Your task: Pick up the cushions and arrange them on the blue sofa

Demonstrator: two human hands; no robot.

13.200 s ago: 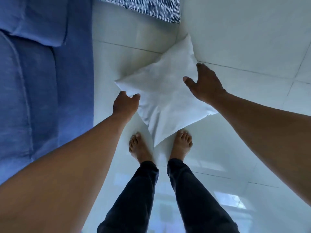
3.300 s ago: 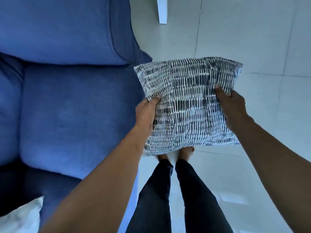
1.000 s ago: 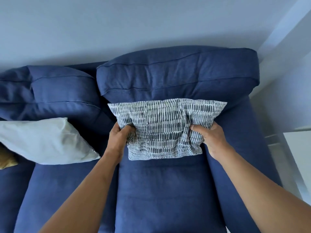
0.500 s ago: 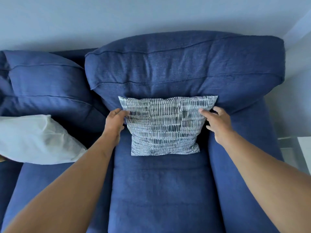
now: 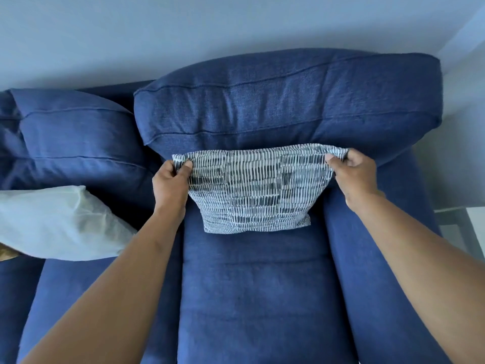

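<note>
A grey-and-white patterned cushion (image 5: 257, 190) stands on the right seat of the blue sofa (image 5: 252, 298), leaning against the big back cushion (image 5: 286, 101). My left hand (image 5: 170, 185) pinches its upper left corner. My right hand (image 5: 354, 174) pinches its upper right corner. A white cushion (image 5: 57, 224) lies on the sofa seat to the left, leaning toward the other back cushion (image 5: 73, 135).
A sliver of a yellowish cushion (image 5: 6, 254) shows at the far left edge under the white one. The sofa's right armrest (image 5: 388, 271) runs along my right arm. A pale wall (image 5: 210, 30) rises behind the sofa; floor and a white object (image 5: 476, 227) sit at right.
Over the last second the patterned cushion was set against the back cushion. My hands let go of its sides, slid up, and now pinch its two top corners.
</note>
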